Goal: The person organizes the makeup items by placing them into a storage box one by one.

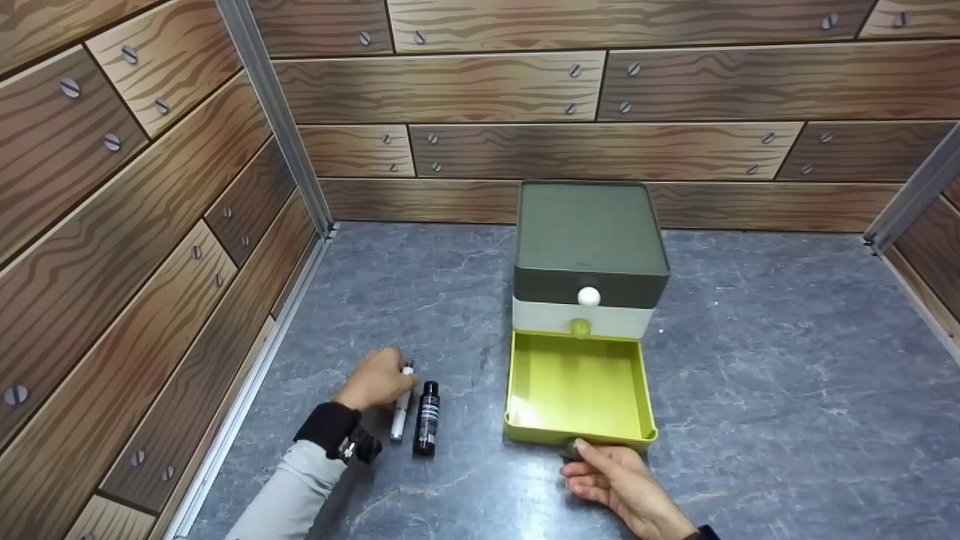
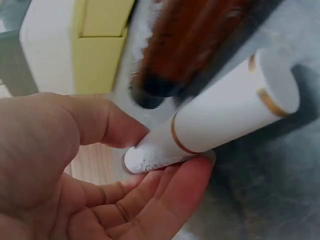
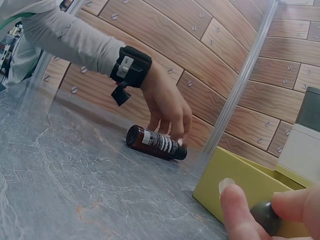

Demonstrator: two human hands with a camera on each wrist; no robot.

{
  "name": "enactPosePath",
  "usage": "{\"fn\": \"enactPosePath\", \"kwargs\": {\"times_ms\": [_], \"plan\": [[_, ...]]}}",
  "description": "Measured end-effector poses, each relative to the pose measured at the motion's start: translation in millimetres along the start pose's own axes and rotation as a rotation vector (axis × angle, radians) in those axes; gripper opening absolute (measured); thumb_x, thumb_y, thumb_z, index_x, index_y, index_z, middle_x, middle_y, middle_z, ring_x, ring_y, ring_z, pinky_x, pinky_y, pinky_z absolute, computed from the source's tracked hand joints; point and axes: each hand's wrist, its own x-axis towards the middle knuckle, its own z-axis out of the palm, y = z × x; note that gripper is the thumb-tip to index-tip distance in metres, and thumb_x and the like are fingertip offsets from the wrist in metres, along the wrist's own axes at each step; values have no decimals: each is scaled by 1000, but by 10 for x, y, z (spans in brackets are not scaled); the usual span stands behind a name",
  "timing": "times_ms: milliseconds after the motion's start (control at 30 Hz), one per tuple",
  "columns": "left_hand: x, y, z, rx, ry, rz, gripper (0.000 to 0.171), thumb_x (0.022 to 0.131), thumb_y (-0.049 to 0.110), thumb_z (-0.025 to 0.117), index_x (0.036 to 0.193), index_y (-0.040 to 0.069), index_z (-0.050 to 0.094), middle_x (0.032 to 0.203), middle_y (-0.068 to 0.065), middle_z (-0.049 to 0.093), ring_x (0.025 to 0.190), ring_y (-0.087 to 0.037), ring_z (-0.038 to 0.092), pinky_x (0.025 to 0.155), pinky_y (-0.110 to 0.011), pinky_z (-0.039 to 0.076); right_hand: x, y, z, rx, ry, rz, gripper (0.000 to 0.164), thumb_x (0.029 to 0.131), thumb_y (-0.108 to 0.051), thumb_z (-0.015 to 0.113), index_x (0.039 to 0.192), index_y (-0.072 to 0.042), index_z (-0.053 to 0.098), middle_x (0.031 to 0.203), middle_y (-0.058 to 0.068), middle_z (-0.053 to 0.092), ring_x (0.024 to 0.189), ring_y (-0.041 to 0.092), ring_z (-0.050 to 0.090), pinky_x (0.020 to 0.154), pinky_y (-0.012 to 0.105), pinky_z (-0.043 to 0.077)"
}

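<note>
My left hand (image 1: 379,379) pinches one end of a slim white tube (image 2: 220,117) with gold-brown rings, thumb on one side and fingers on the other. The tube lies at a slant in the left wrist view. Right beside it, a dark brown bottle (image 1: 427,418) with a black cap and white print lies on its side. My right hand (image 1: 619,484) holds the dark round knob (image 3: 266,217) of a yellow-green drawer (image 1: 581,435) between thumb and finger. That drawer is pulled out, and its inside shows nothing lying in it.
Above the drawer stand a white tier (image 1: 544,319) with a green knob and a dark green tier (image 1: 592,225) with a white knob, both closed. The grey marbled surface (image 1: 787,360) is bounded by wood-patterned walls (image 1: 450,90) at the back and sides.
</note>
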Motion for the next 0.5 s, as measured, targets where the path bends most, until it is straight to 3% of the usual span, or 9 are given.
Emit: {"fn": "enactPosePath", "kwargs": {"times_ms": [33,67,200,300,500], "plan": [[1,20,-22,-26,7,1,21,93,20,74,85,9,58,78,-3,59,59,-15,59,51,-27,53,-5,0,-1,0,-1,-1,38,110,-29,58,117,9,65,88,2,80,77,7,77,75,18,64],[-71,158,-89,-58,9,-33,19,91,16,73,85,8,57,79,-4,59,60,-17,60,52,-27,55,-9,0,-1,-1,-1,-1,39,110,-29,58,117,9,65,88,2,80,77,7,77,75,18,64],[-80,244,-156,-331,-32,-38,14,93,13,69,94,4,59,88,-7,61,70,-19,64,61,-31,63,-17,2,16,-5,7,-8,38,110,-28,59,116,8,65,87,2,80,77,6,77,75,18,64],[-63,304,-158,-538,-118,-37,20,94,12,67,107,-1,59,96,-10,63,76,-20,66,64,-31,65,-17,7,26,-11,9,-15,37,110,-28,59,115,8,65,88,2,80,77,7,77,75,19,64],[-30,506,-83,-739,-272,21,34,100,14,63,124,-6,49,98,-10,63,78,-18,66,62,-22,61,-20,7,28,-20,14,-17,39,110,-29,59,117,9,63,89,2,79,77,7,77,75,19,64]]}}
